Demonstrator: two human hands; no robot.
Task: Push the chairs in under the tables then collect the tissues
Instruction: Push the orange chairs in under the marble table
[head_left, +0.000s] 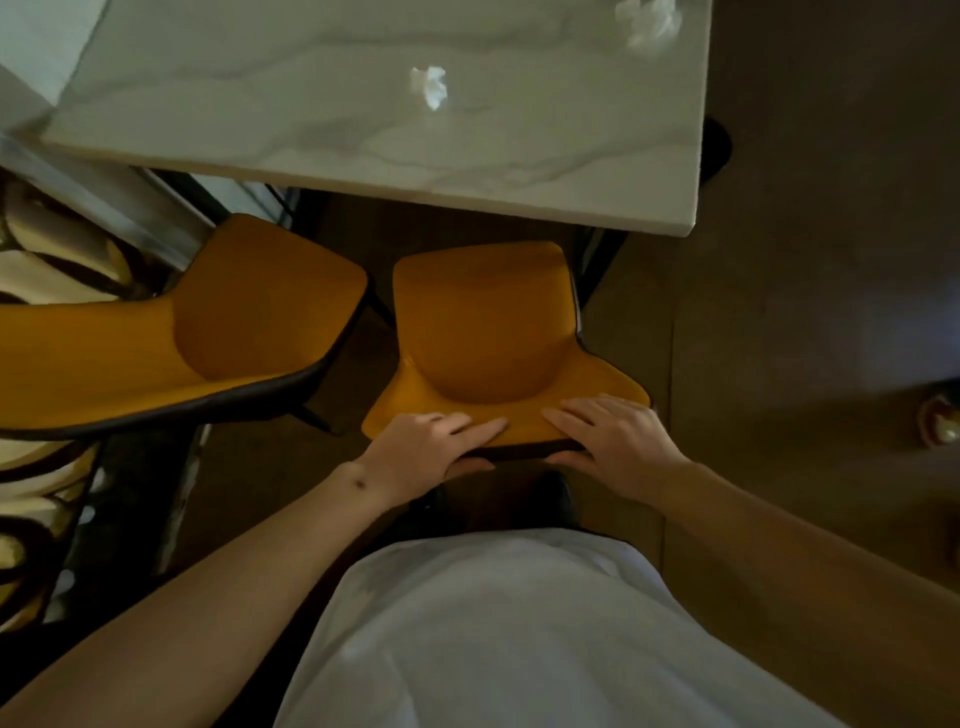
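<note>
Head view, looking down past a white shirt (498, 623). Both hands grip the top edge of the backrest of the right-hand orange chair (483, 322): the left hand (431, 447) and the right hand (613, 441) each lay their fingers over the orange front face while the thumb curls under the dark rear rim, pinching the backrest between them. The chair's legs and the space below the seat are hidden by the seat and lost in shadow; its front edge lies near the table edge, and whether it reaches beneath cannot be told. A second orange chair (218, 332) stands just beside it to the left, turned at an angle, its backrest cut off by the frame's left edge. The marble-patterned table (311, 104) carries two crumpled white tissues: one (430, 85) near the centre, another (649, 21) at the far right corner, partly cut off by the top of the frame. A patterned cream-and-dark surface (36, 270) at far left is too blurred to identify. The floor (805, 260) is dim brown; a small round object (940, 421) at the right edge is indistinct.
</note>
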